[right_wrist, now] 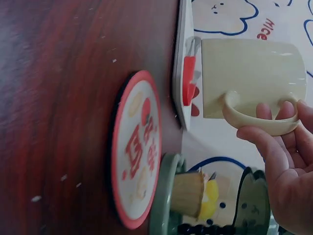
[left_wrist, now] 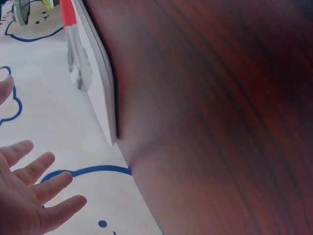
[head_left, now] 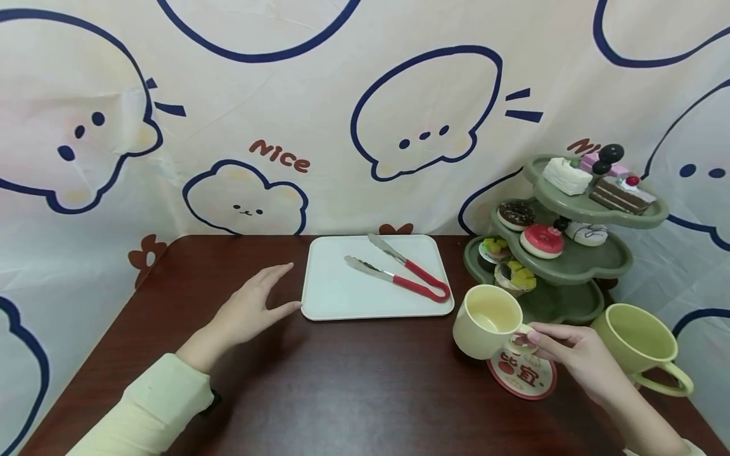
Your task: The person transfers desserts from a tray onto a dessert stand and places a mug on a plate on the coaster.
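A pale yellow mug (head_left: 480, 329) is held by its handle in my right hand (head_left: 576, 354), fingers through the loop and thumb against it. In the right wrist view the mug (right_wrist: 249, 73) hangs above the table, near a round coaster (right_wrist: 137, 152) with a red rim and red lettering. My left hand (head_left: 245, 313) is held over the table with fingers spread, holding nothing, just left of a white tray (head_left: 331, 285). Red-handled metal tongs (head_left: 419, 286) lie on that tray.
A green three-tier stand (head_left: 616, 253) at the right carries cake slices, donuts and cupcakes. A green mug (head_left: 633, 335) stands behind my right hand. Dark wooden table (head_left: 342, 392) extends in front, and a printed cloth (head_left: 331, 114) hangs at the back.
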Motion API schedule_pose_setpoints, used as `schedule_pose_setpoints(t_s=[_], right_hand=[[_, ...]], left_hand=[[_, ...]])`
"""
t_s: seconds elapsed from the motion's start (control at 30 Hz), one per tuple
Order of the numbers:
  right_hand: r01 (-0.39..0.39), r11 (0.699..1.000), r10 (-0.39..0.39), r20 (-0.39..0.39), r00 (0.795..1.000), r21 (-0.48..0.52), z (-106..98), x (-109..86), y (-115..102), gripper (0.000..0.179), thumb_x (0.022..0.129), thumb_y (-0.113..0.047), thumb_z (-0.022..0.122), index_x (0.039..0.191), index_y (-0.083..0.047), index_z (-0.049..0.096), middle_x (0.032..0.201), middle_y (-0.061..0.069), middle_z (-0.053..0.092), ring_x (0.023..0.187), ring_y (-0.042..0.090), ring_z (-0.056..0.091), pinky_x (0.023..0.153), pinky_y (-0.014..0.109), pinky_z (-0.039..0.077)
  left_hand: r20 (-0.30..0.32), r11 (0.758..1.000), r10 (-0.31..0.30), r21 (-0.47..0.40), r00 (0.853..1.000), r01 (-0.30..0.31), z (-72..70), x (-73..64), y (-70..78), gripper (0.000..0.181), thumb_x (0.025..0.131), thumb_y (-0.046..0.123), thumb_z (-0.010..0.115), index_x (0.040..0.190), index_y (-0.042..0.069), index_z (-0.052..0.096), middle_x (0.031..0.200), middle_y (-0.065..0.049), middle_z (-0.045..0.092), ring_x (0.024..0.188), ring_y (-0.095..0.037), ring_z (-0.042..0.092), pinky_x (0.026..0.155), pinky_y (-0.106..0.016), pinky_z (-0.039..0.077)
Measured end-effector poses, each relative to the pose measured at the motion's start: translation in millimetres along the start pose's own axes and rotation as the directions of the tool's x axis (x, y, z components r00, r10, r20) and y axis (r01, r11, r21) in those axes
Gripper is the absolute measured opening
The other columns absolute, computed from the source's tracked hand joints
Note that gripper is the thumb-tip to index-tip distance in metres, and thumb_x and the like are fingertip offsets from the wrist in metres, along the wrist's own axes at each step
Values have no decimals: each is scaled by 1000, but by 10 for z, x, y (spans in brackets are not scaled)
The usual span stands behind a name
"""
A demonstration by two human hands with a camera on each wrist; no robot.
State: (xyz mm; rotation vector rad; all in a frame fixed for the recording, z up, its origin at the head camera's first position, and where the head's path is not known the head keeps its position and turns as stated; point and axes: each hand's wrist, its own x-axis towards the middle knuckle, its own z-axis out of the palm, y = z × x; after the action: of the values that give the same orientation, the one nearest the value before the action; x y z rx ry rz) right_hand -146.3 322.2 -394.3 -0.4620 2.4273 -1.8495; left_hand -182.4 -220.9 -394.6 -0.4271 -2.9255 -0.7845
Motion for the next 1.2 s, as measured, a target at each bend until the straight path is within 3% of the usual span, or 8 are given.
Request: schedule_pose_setpoints(t_s=[0.27, 0.5, 0.9, 1.2], right_hand=[[-66, 997, 68, -31, 997, 46, -140, -125, 110, 35, 101, 7, 56, 109, -16, 81, 97, -3, 76, 88, 8, 72, 71, 27, 60], [-78, 995, 80, -28, 996, 57, -256, -237, 169, 34, 101, 7, 54, 111, -13, 80, 99, -1, 76, 89, 10, 73, 74, 29, 60], [-105, 982, 113, -46, 992, 158, -375, -386, 314, 43, 102, 10, 50, 109, -21, 80, 100, 3, 77, 93, 9, 73, 74, 27, 60], [-185, 967, 199, -62, 978, 175, -439, -455, 366, 42, 103, 8, 50, 107, -22, 80, 99, 1, 77, 93, 7, 72, 74, 26, 60]], left_hand=[[4, 998, -16, 64, 1000, 16, -23, -3, -84, 81, 95, 50, 69, 157, 7, 38, 154, -21, 42, 141, -42, 39, 105, -67, 39], [21, 997, -23, 78, 1000, 21, -2, 37, -98, 81, 95, 47, 70, 157, 6, 37, 154, -24, 41, 141, -44, 39, 104, -69, 38], [25, 995, -13, 98, 1000, 11, 57, 59, -114, 81, 95, 47, 70, 157, 6, 37, 153, -25, 41, 140, -45, 39, 101, -72, 38], [35, 987, -25, 162, 999, 19, -1, 93, -135, 85, 95, 50, 68, 158, 4, 35, 155, -27, 39, 142, -46, 34, 102, -75, 35]])
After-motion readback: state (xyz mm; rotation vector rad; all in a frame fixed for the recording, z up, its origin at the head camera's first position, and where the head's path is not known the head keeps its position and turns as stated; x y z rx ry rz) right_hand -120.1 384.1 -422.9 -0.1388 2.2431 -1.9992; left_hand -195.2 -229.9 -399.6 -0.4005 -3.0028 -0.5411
